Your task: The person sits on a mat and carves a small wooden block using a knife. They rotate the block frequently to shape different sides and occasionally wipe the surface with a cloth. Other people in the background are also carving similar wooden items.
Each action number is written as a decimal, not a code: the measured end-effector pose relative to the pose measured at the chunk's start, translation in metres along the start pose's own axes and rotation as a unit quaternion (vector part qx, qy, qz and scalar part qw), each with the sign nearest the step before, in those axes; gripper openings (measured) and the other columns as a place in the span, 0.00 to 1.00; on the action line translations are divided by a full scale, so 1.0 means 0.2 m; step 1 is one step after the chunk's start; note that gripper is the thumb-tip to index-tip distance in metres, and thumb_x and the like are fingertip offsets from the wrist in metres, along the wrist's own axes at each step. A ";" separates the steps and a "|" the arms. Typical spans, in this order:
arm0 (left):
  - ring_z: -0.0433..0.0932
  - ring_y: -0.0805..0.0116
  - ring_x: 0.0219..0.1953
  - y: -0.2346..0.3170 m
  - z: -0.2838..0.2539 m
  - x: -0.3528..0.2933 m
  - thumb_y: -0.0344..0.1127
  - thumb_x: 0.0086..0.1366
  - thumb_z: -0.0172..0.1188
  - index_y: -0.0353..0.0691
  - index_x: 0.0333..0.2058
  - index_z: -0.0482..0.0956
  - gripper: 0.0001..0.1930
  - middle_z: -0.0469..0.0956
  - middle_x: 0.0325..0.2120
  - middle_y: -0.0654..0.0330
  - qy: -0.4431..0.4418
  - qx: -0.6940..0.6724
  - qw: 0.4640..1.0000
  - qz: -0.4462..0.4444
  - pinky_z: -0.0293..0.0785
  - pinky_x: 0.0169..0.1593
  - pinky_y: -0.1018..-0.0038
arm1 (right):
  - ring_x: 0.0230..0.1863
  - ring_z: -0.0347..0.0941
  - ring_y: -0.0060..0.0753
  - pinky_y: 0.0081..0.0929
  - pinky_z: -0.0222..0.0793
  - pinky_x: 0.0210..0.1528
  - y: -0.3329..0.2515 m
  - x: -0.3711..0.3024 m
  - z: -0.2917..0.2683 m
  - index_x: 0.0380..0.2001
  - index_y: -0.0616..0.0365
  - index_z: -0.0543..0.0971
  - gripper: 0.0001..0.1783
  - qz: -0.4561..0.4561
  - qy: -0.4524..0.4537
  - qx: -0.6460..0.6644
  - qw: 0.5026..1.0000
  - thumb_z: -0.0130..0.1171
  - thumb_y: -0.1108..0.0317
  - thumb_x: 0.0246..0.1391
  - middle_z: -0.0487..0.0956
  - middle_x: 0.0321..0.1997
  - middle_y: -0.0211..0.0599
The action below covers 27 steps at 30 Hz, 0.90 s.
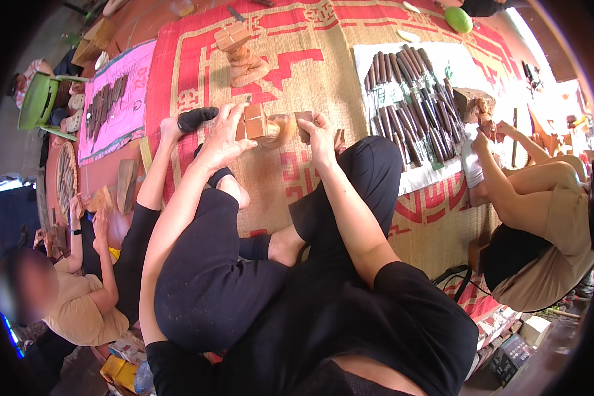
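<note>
My left hand (226,136) is closed around the square block end (255,121) of a light-brown wood carving, which lies sideways in front of me. The carving's rounded, pale body (282,129) extends toward the right. My right hand (320,140) pinches a small brown flat-faced piece (303,125) against or close to the carving's far end; whether it is separate or part of the carving I cannot tell. Beyond them, a similar wood carving (247,68) stands upright on the mat, with a grooved block on top and a coiled base.
Rows of dark-handled carving tools (412,109) lie on a white cloth (412,179) on the patterned mat (323,59). A pink cloth (129,79) holds more tools. One person (86,290) sits left, another (541,198) right, working wood. A green round fruit (458,20) lies far right.
</note>
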<state>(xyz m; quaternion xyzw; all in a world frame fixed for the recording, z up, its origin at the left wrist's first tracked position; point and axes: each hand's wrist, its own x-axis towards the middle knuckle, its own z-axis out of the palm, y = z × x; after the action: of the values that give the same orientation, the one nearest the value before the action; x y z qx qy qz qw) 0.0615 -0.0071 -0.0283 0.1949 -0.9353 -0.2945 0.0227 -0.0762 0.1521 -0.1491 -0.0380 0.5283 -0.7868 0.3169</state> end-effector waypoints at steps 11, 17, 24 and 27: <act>0.67 0.51 0.56 0.01 0.00 -0.01 0.30 0.42 0.71 0.41 0.57 0.61 0.41 0.63 0.51 0.53 -0.037 0.025 0.998 0.040 0.67 0.58 0.62 | 0.19 0.63 0.15 0.16 0.58 0.22 0.06 -0.08 0.14 0.33 0.58 0.72 0.03 0.023 -0.093 0.002 0.995 0.55 0.73 0.55 0.72 0.23 0.26; 0.68 0.49 0.54 0.06 0.02 0.00 0.31 0.43 0.72 0.44 0.56 0.62 0.40 0.63 0.48 0.53 -0.049 0.042 0.997 0.046 0.70 0.54 0.59 | 0.19 0.68 0.17 0.17 0.61 0.20 0.12 -0.09 0.13 0.30 0.58 0.74 0.05 0.088 -0.066 0.016 0.994 0.61 0.74 0.51 0.76 0.23 0.28; 0.69 0.47 0.52 0.05 0.01 0.01 0.31 0.44 0.71 0.40 0.56 0.61 0.39 0.62 0.48 0.51 -0.041 0.052 0.996 0.067 0.69 0.53 0.59 | 0.17 0.68 0.19 0.17 0.60 0.17 0.12 -0.02 0.06 0.28 0.58 0.72 0.07 0.103 -0.005 0.029 0.994 0.61 0.78 0.47 0.76 0.20 0.34; 0.68 0.47 0.53 0.06 0.01 0.00 0.29 0.42 0.71 0.38 0.57 0.60 0.41 0.62 0.48 0.50 -0.056 0.031 0.997 0.051 0.67 0.55 0.61 | 0.17 0.68 0.19 0.18 0.62 0.20 0.13 -0.04 0.14 0.28 0.56 0.72 0.05 0.049 -0.048 0.065 0.995 0.59 0.76 0.50 0.75 0.20 0.30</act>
<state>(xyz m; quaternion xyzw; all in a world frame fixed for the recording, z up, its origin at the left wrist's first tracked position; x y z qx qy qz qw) 0.0560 0.0034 -0.0236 0.1305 -0.9525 -0.2742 -0.0202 -0.0477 0.1275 -0.1570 -0.0291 0.4609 -0.8004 0.3822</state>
